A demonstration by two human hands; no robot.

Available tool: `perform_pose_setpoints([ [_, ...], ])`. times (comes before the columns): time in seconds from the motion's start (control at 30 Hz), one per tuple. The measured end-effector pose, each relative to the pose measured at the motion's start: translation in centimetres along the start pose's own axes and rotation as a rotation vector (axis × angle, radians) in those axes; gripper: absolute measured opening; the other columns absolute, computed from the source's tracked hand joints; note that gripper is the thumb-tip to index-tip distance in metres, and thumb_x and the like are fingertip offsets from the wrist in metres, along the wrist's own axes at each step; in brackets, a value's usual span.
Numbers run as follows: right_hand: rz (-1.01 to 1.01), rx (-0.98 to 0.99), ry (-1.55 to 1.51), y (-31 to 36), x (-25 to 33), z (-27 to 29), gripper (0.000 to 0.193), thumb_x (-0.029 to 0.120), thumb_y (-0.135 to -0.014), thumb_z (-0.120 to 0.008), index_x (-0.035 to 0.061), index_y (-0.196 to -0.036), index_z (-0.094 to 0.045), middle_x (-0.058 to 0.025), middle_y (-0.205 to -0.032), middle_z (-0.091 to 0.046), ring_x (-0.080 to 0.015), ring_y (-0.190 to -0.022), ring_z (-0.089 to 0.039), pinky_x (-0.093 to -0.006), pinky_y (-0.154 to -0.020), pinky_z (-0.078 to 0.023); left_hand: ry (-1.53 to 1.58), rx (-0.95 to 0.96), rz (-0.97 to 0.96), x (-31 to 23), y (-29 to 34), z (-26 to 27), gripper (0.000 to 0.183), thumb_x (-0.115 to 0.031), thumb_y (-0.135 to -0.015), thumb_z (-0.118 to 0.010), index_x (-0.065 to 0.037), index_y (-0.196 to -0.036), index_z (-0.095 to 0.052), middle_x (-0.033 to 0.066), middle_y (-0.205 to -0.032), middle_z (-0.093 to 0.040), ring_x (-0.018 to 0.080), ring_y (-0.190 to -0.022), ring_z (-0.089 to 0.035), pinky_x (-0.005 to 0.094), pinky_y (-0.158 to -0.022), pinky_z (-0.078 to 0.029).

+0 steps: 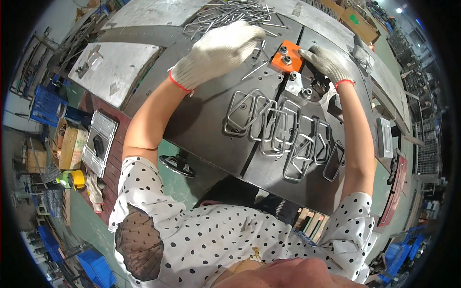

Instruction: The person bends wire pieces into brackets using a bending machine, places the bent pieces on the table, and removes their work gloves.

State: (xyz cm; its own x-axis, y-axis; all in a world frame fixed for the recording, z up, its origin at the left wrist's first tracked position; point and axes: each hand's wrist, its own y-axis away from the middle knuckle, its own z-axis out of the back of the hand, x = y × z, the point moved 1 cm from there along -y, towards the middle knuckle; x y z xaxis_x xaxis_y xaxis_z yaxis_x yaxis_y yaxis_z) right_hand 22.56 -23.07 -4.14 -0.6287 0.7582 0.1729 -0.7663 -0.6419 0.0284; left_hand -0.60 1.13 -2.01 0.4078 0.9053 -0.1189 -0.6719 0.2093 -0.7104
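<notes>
My left hand [221, 50], in a white knitted glove, is closed with its fingertips on a bent metal rod [259, 65] above the dark steel table. Just right of that rod sits an orange block [286, 56] with bolts and nuts on top. My right hand [331, 63], gloved too, reaches to the block's right edge with fingers stretched out; part of them is hidden. Below the block is a bolted metal fixture [305, 89]. Nearer to me lie several rectangular bent-rod frames [283, 129], some overlapping.
A heap of loose metal rods [225, 19] lies at the table's far side. Pale metal plates [115, 67] flank it on the left. A handwheel [177, 165] sticks out below the near left edge. A wire tray [100, 141] and a yellow tape roll [77, 179] are farther left.
</notes>
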Motion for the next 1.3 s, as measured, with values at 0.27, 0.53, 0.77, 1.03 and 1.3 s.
perform_pose_setpoints([
  [0.27,-0.151,0.104,-0.068,-1.6,0.5,-1.1,0.085,0.076,-0.095,-0.054,-0.0033,-0.119,-0.075,-0.0302,-0.113,-0.074,-0.0443,-0.110,-0.071,-0.0497,-0.096,-0.053,0.002,0.008,-0.022,-0.1,0.2,-0.3,0.027,-0.012,-0.098,-0.069,-0.009,-0.124,-0.069,0.0125,-0.109,-0.071,0.0344,-0.093,-0.071,0.0406,-0.080,-0.060],
  [0.53,0.227,-0.483,-0.129,8.6,4.4,6.7,0.059,0.058,-0.105,-0.057,0.0022,-0.098,-0.074,-0.0186,-0.073,-0.062,-0.0311,-0.067,-0.060,-0.0456,-0.070,-0.048,0.131,-0.035,-0.054,0.2,0.7,-1.2,0.030,-0.013,-0.098,-0.070,-0.007,-0.127,-0.069,0.0150,-0.121,-0.072,0.0348,-0.104,-0.072,0.0401,-0.088,-0.060],
  [0.77,0.240,-0.081,-0.082,16.9,8.8,1.1,0.048,0.049,-0.105,-0.061,0.0029,-0.108,-0.075,-0.0217,-0.092,-0.072,-0.0394,-0.088,-0.070,-0.0464,-0.081,-0.057,0.294,0.021,0.110,-0.5,0.2,-0.7,0.032,-0.015,-0.102,-0.067,-0.004,-0.133,-0.067,0.0127,-0.122,-0.073,0.0238,-0.109,-0.072,0.0341,-0.094,-0.057],
  [1.03,0.573,-0.575,-0.074,13.6,8.9,3.3,0.033,0.009,-0.095,-0.072,0.0058,-0.126,-0.067,-0.0210,-0.129,-0.065,-0.0388,-0.112,-0.066,-0.0430,-0.093,-0.055,1.108,0.144,0.608,-1.8,0.0,-0.7,0.033,-0.017,-0.107,-0.065,-0.009,-0.139,-0.063,0.0004,-0.116,-0.073,0.0048,-0.094,-0.066,0.0228,-0.074,-0.052],
  [1.3,0.862,-0.387,-0.173,10.6,9.3,5.8,0.024,0.015,-0.096,-0.068,0.0080,-0.119,-0.069,-0.0175,-0.129,-0.068,-0.0347,-0.107,-0.069,-0.0404,-0.091,-0.055,1.195,0.091,0.653,-0.9,0.3,-2.3,0.031,-0.023,-0.110,-0.058,-0.010,-0.137,-0.064,-0.0026,-0.109,-0.072,0.0026,-0.081,-0.058,0.0188,-0.067,-0.045],
])
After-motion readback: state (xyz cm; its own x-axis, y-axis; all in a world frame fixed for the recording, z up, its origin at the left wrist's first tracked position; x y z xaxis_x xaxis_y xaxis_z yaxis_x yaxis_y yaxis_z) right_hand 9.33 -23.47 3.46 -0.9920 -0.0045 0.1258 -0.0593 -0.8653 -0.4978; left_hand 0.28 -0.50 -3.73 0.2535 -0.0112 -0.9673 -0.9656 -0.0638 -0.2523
